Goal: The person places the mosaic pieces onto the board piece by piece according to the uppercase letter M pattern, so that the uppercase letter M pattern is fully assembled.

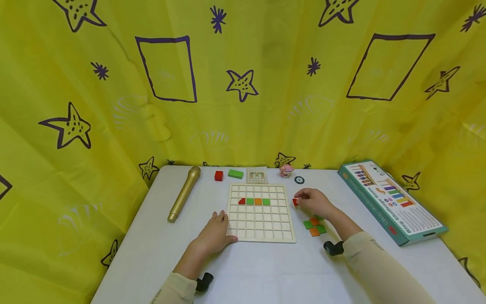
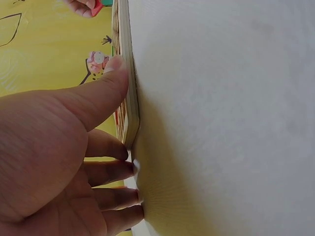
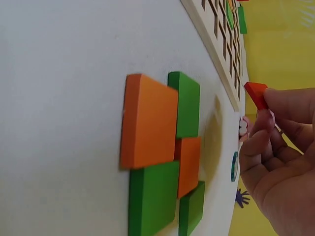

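Note:
My right hand (image 1: 315,202) pinches a small red tile (image 3: 256,93) between thumb and fingertips, above the table just right of the pale wooden grid board (image 1: 262,235). At the board's front left corner rests my left hand (image 1: 214,232). Its thumb touches the front edge, and its fairly straight fingers reach along the left side. One row of the board carries a red round-cornered tile (image 1: 242,201), a green tile (image 1: 250,202), an orange tile (image 1: 258,202) and another green one. Below the right hand lie several loose orange tiles (image 3: 152,123) and green tiles (image 3: 155,199).
Behind the board are a red block (image 1: 219,175), a green block (image 1: 236,173), a pattern card (image 1: 257,175), a pink figurine (image 1: 286,170) and a round disc (image 1: 299,180). A gold microphone (image 1: 184,194) lies at left. The game box (image 1: 395,202) is at right.

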Action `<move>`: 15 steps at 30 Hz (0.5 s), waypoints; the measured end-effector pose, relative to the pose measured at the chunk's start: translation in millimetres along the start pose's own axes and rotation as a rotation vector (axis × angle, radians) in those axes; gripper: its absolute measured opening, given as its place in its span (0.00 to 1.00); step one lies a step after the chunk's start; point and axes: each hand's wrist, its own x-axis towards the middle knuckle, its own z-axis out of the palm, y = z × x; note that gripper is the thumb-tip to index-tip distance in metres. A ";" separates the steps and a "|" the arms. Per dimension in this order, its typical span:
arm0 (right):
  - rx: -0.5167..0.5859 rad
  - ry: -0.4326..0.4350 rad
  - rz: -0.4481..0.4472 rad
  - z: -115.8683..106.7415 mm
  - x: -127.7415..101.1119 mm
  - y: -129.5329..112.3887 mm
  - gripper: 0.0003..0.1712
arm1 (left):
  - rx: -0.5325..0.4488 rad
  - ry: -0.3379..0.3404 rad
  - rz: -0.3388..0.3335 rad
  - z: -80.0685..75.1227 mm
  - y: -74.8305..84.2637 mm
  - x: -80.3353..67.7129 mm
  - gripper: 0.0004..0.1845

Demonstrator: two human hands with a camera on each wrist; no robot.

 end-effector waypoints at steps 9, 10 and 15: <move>0.028 -0.010 0.023 12.9 7.5 -17.4 0.11 | 0.003 -0.003 0.008 1.6 -2.1 2.0 0.46; 0.027 -0.008 0.020 14.3 8.9 -18.8 0.10 | 0.002 -0.003 0.007 1.9 -2.3 2.1 0.46; 0.026 -0.006 0.002 20.4 16.3 -24.2 0.08 | 0.003 0.003 0.006 2.6 -2.8 2.2 0.46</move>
